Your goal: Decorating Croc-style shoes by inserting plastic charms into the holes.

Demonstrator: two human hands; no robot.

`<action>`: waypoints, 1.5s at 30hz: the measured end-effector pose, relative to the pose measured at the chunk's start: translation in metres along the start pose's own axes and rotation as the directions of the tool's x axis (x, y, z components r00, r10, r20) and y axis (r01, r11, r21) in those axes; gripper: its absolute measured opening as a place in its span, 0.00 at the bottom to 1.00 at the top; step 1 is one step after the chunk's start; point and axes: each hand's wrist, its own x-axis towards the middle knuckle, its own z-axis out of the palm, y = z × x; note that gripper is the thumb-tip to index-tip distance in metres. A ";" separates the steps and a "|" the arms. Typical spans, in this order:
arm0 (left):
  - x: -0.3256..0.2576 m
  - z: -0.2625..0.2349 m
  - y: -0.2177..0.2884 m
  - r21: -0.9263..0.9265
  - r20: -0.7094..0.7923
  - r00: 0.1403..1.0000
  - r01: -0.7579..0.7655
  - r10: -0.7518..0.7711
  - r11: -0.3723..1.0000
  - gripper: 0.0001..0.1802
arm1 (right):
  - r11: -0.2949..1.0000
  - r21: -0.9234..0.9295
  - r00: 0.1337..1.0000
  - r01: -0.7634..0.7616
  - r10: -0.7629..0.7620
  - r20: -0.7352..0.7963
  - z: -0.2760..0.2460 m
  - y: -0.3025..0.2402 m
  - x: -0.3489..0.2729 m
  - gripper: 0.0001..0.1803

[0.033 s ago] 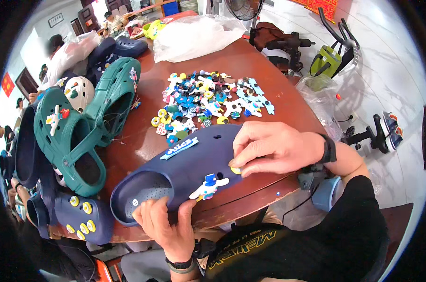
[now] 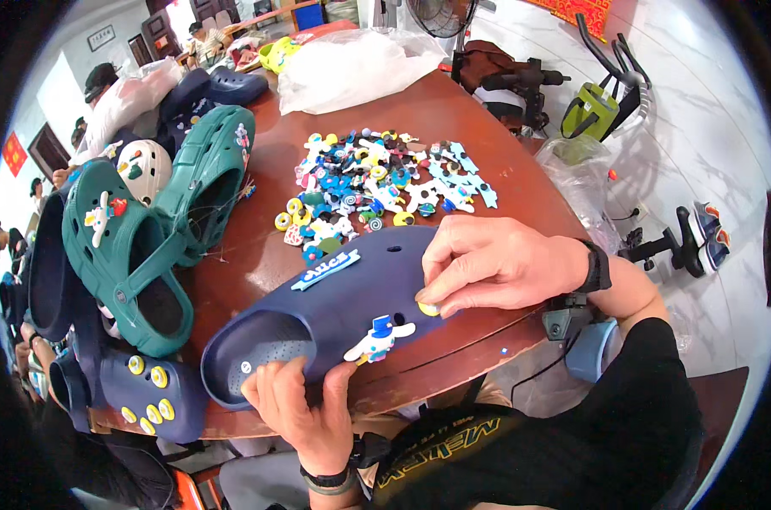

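A navy clog [image 2: 351, 293] lies tilted across the table's near edge. My left hand [image 2: 305, 408] grips its near side, fingers over the rim of the foot opening and thumb along the outside. At the toe, my right hand [image 2: 496, 265] pinches a round yellow-and-white shoe charm [image 2: 429, 309] against the clog; whether it is seated in a hole is hidden by the fingers. A white long-eared charm with a blue hat [image 2: 379, 340] sits on the near side of the upper. Across the top is a light-blue lettered charm [image 2: 326, 270]. Bare holes show beside them.
Beyond the clog spreads a pile of loose charms [image 2: 373, 183]. To the left are green clogs [image 2: 118, 246], a white clog [image 2: 144, 170] and a navy clog with round yellow charms [image 2: 152, 395]. A clear plastic bag [image 2: 360, 68] lies at the far end. Other people sit at far left.
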 end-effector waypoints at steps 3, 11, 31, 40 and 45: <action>0.001 -0.002 0.000 -0.026 0.020 1.000 0.001 -0.001 1.000 0.22 | 0.999 -0.041 1.000 -0.006 0.005 -0.030 0.003 0.000 -0.003 0.11; -0.014 -0.003 -0.012 -0.158 -0.055 0.998 0.009 -0.018 0.987 0.20 | 0.994 0.012 0.969 -0.108 0.108 -0.222 -0.006 0.009 -0.001 0.05; -0.020 -0.007 -0.016 -0.134 -0.043 0.999 0.003 -0.009 0.991 0.26 | 0.864 0.203 0.832 -0.461 0.501 -0.238 -0.022 0.049 0.004 0.07; -0.024 -0.015 -0.015 -0.159 0.057 0.998 0.043 -0.035 0.986 0.18 | 0.988 -0.120 0.985 0.100 -0.115 -0.126 0.000 0.018 -0.005 0.08; -0.025 -0.015 -0.021 -0.143 0.069 0.997 0.028 -0.018 0.989 0.19 | 0.941 -0.320 0.993 0.109 -0.118 -0.009 -0.005 0.011 -0.003 0.08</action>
